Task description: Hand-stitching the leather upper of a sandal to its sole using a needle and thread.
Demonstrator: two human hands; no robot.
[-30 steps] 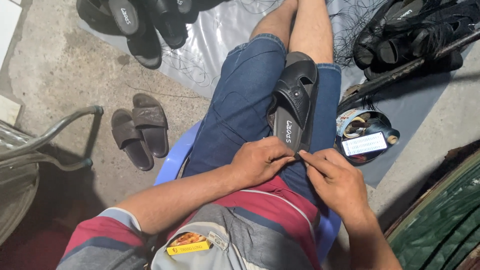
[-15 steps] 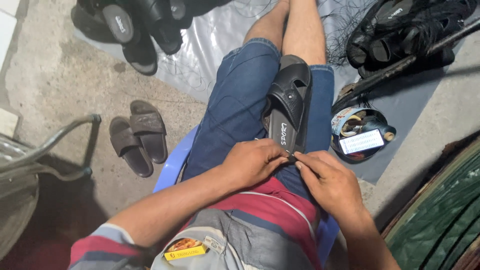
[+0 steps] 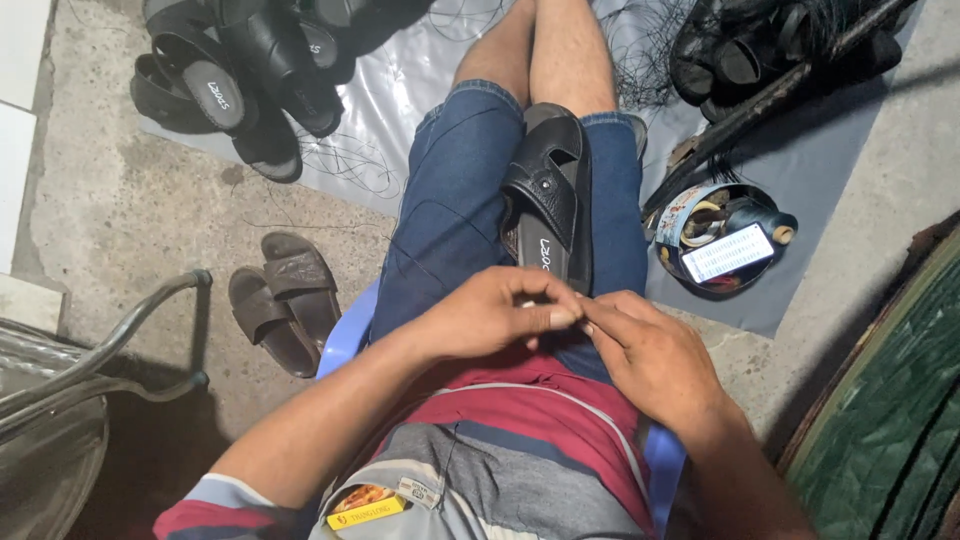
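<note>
Concrete floor, black sandal [image 3: 548,195] on lap, left hand [image 3: 490,315] and right hand [image 3: 645,350] now meeting, fingertips pinched, contents unclear.

Concrete floor [image 3: 120,210] carries brown slippers [image 3: 285,300], grey plastic sheet [image 3: 400,90] with black sandal pile [image 3: 250,70]

Heel end of the black sandal [image 3: 548,200] behind both hands' pinched fingertips.

Fingertips [image 3: 565,318] now pinched together above sandal [image 3: 548,195]
</note>
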